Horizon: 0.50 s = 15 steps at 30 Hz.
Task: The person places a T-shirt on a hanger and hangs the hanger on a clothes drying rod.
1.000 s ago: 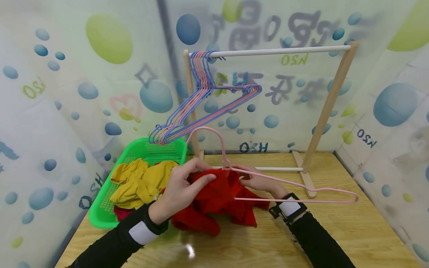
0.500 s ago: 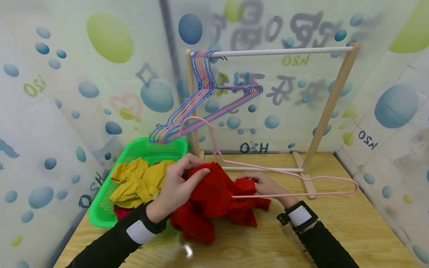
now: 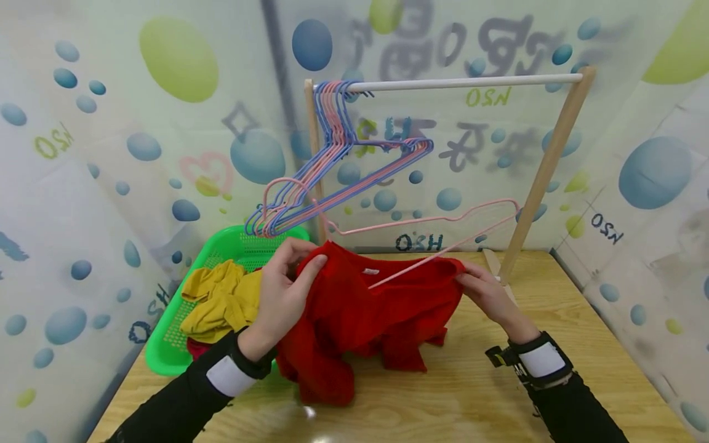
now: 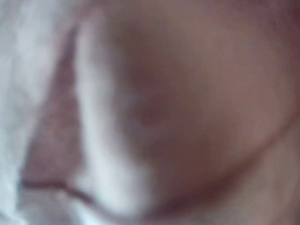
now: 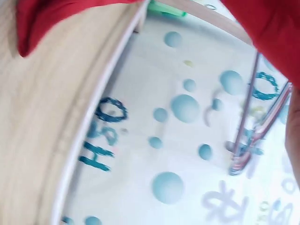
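Observation:
A red knit garment with a pale label at its neckline hangs between both hands over the table. My left hand pinches its left shoulder, thumb in front. With thumb and fingers, my right hand holds the opposite upper edge, stretching the neckline wide. A pink wire hanger has its left part inside the garment. Its hook rises near my left hand and its right arm sticks up out of the neck opening. Red cloth also shows in the right wrist view. The left wrist view is a close blur.
Behind stands a clothes rack with a white rail and wooden posts. Several blue and pink hangers hang bunched at its left end. On the left, a green basket holds yellow clothes and some dark red cloth.
My right hand has moved right and up, drawing the garment's right edge out. The hanger has tilted, its right end rising and its hook shifting left. My left hand keeps its hold, slightly higher.

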### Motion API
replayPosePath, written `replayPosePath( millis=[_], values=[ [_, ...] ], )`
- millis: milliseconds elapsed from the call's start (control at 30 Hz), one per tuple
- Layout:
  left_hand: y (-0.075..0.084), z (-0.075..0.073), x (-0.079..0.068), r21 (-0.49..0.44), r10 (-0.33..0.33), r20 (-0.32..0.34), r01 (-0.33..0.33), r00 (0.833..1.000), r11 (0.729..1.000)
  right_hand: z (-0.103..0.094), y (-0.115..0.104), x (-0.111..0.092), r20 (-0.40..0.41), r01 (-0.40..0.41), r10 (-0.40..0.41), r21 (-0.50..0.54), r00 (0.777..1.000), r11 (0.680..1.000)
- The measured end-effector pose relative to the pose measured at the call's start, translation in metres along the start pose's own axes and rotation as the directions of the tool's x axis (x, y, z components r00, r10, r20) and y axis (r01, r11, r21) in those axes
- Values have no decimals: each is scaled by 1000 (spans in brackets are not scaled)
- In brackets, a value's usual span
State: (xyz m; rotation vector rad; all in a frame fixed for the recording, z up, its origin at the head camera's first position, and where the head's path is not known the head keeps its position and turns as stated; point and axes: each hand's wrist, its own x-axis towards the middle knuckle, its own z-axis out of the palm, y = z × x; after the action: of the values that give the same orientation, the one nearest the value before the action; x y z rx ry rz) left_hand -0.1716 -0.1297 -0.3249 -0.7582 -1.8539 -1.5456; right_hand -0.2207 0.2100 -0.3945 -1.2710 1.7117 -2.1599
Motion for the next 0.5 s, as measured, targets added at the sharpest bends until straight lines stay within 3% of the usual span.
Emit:
replayPosePath(
  millis=[233,367,500],
  values=[
    [-10,-6,-1,70,-38,-23,40,999,997,3,-18,-4,-136,1,-40,-272,990,962],
    [-10,-10,-1,102,-43,-18,44,999,994,3,-23,-9,-242,6,-102,-368,965,930],
    [1,-12,1,124,-20,-5,21,1000,992,1,-30,-14,-335,-27,-130,-427,933,904]
  ],
)
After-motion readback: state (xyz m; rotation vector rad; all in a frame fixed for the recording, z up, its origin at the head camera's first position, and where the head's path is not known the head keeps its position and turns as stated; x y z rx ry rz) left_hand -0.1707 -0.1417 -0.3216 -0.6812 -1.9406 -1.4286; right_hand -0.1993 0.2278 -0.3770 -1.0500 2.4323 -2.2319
